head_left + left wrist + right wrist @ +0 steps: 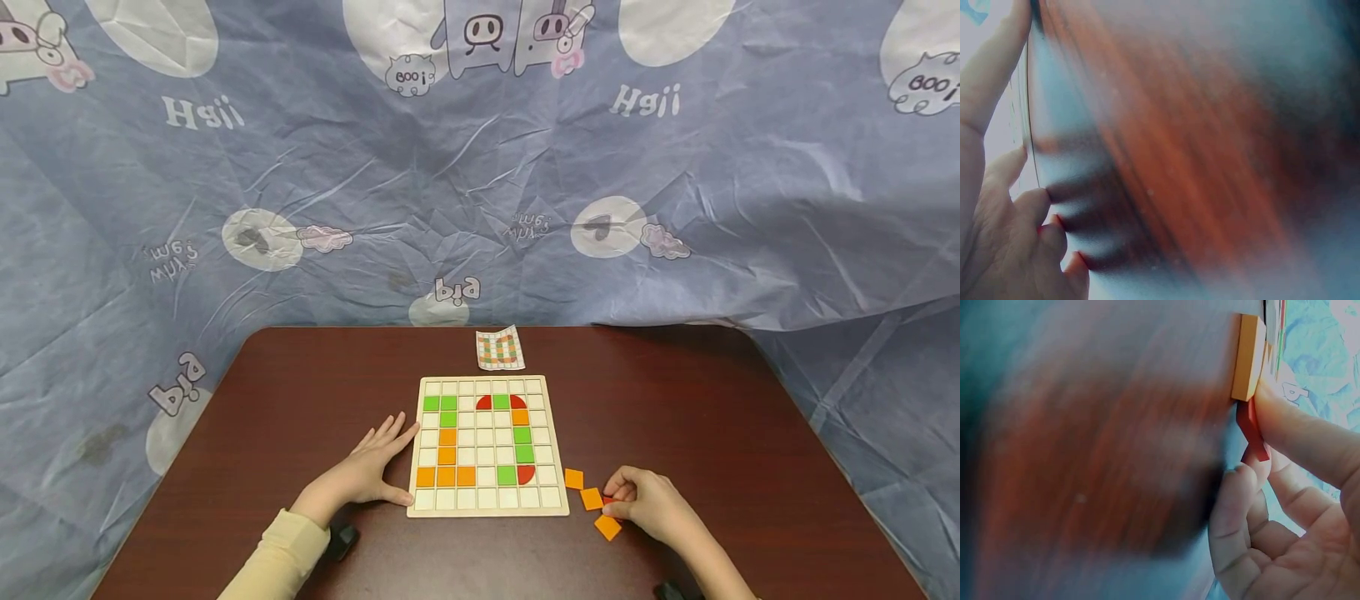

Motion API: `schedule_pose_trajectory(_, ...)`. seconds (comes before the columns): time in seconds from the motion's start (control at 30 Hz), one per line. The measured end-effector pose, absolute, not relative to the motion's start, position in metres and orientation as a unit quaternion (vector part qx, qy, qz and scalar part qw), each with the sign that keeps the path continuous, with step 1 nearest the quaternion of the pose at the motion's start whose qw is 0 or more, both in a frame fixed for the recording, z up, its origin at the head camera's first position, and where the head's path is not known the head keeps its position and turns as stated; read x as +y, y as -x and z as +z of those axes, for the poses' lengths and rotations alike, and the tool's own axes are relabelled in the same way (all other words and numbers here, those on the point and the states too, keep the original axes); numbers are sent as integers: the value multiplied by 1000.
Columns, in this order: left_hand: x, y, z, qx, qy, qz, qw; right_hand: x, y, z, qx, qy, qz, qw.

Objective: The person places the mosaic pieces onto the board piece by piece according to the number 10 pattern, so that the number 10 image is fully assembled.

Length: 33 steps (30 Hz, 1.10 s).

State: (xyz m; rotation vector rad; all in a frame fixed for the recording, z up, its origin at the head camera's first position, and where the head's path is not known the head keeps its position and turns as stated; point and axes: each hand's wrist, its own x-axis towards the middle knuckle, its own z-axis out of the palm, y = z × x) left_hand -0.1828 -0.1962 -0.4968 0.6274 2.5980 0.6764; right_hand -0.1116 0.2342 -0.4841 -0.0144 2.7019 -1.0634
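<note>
A cream grid board (476, 509) lies on the table, with green, orange and red tiles in some of its squares. My left hand (367, 467) spreads its fingers along the board's left edge, thumb near the lower corner and fingertips higher up. In the left wrist view the fingertips (1036, 199) touch down beside that edge. To the right of the board, my right hand (651, 502) pinches a red tile (1250, 424) between thumb and fingers, low over the table. Three orange tiles lie by it: one near the board (573, 478), a middle one (592, 499) and a nearest one (608, 527).
Behind the board, a small paper card (500, 349) printed with a coloured grid lies near the far edge of the dark brown table (337, 367). A blue patterned cloth (480, 167) hangs behind the table. A black object (343, 542) sits by the left wrist.
</note>
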Motion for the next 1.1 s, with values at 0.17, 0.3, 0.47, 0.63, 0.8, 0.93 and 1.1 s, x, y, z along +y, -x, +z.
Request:
schedule_pose_trajectory(0.17,-197,183,-498,925,-226,239,190,239,113,-485,912,19,-387,132)
schedule_pose_trajectory(0.3,-197,183,-499,924,-229,237,192,239,119,-483,899,9,-415,139)
schedule_pose_trajectory(0.47,-198,182,-498,925,-227,233,195,226,130,-479,887,18,-443,128)
schedule_pose_trajectory(0.63,-198,183,-497,924,-227,239,195,205,144,-476,870,44,-477,116)
schedule_pose_trajectory(0.8,-198,184,-496,925,-227,238,191,176,157,-473,857,54,-501,108)
schedule_pose_trajectory(0.93,-199,184,-498,925,-226,236,192,152,163,-474,853,65,-507,108)
schedule_pose_trajectory(1.1,-199,184,-501,926,-224,234,192,128,170,-477,859,107,-489,110)
